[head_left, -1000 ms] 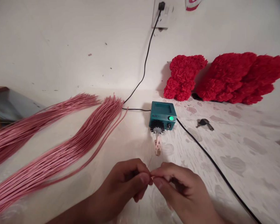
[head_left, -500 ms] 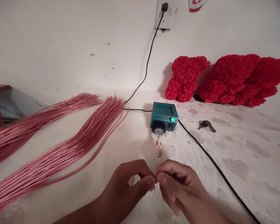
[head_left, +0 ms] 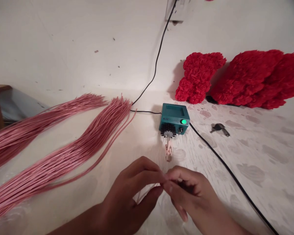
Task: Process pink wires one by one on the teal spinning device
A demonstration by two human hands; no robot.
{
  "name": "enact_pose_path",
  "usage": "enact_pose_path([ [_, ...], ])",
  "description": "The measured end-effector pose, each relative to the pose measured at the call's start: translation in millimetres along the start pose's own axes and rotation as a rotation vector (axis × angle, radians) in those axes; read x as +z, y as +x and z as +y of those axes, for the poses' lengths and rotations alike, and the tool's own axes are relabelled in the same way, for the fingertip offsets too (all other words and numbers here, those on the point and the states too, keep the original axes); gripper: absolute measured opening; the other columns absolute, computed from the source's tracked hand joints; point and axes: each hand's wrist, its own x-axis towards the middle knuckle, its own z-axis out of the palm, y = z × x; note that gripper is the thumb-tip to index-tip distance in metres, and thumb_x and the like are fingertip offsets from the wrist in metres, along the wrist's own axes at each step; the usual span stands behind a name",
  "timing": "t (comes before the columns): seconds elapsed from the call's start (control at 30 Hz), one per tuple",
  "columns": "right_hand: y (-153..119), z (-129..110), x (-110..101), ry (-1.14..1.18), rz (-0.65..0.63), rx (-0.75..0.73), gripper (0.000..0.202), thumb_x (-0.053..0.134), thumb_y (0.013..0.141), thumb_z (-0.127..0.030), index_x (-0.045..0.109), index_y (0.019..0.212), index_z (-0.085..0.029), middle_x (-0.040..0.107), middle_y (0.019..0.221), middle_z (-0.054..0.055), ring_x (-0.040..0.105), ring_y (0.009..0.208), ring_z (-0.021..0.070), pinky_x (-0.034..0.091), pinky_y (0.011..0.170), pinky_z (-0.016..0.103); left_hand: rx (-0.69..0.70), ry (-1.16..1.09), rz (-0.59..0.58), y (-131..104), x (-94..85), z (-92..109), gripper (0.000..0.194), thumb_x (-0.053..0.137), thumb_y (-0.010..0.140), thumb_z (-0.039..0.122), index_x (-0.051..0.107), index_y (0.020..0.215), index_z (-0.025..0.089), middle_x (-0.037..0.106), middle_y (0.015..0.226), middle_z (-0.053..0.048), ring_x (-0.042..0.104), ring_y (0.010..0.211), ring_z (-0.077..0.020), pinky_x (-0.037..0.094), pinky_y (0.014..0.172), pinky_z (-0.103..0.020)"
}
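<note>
My left hand (head_left: 134, 192) and my right hand (head_left: 193, 192) meet at the fingertips, low in the middle of the view. Both are closed in a pinch on a thin pale strand (head_left: 150, 188), part of which shows in the gap between my left thumb and fingers. The pinched end is hidden by the fingertips. Just beyond my hands sits a small teal box (head_left: 174, 114) with a lit green button and a black toothed disc (head_left: 168, 130) on its front. A pinkish clip (head_left: 169, 152) sticks out from the disc toward me, apart from my fingers.
Two bundles of long pink strands (head_left: 85, 143) lie at the left. Red ruffled flower bunches (head_left: 257, 80) rest against the wall. Keys (head_left: 220, 129) lie right of the box. A black cable (head_left: 232, 174) crosses the table; another cord (head_left: 159, 55) runs up the wall.
My left fingers have lifted and stretched over toward the right fingertips, widening the gap above the thumb. My right hand keeps its pinch. The camera view has shifted slightly.
</note>
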Motion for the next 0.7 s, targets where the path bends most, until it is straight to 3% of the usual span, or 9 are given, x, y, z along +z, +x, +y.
enact_pose_path([
  [0.17, 0.5, -1.5, 0.0, -0.034, 0.017, -0.038, 0.022, 0.06, 0.085, -0.036, 0.061, 0.073, -0.018, 0.04, 0.046, -0.008, 0.032, 0.039, 0.0053, 0.027, 0.038, 0.017, -0.048, 0.011, 0.046, 0.9, 2.6, 0.2, 0.018, 0.061, 0.086, 0.003, 0.061, 0.094, 0.019, 0.062, 0.088, -0.002, 0.063, 0.078, -0.0114, 0.054, 0.069, -0.021],
  [0.5, -4.3, -2.8, -1.9, -0.407, 0.194, -0.323, 0.017, 0.059, 0.085, -0.024, 0.065, 0.07, -0.02, 0.053, 0.054, -0.004, 0.046, 0.045, 0.007, 0.035, 0.039, 0.015, -0.039, 0.053, 0.072, 1.3, -0.4, 0.7, 0.015, 0.068, 0.083, 0.004, 0.063, 0.083, 0.017, 0.063, 0.081, 0.0, 0.064, 0.072, -0.0094, 0.052, 0.066, -0.019],
  [0.7, -4.5, -2.1, -3.3, -0.533, 0.177, -0.405, 0.017, 0.055, 0.087, -0.02, 0.062, 0.071, -0.021, 0.056, 0.056, -0.004, 0.051, 0.047, 0.0086, 0.039, 0.04, 0.016, -0.064, 0.043, 0.041, -0.7, -1.8, 3.9, 0.013, 0.066, 0.084, 0.004, 0.063, 0.081, 0.017, 0.063, 0.08, -0.001, 0.063, 0.074, -0.01, 0.05, 0.067, -0.019],
])
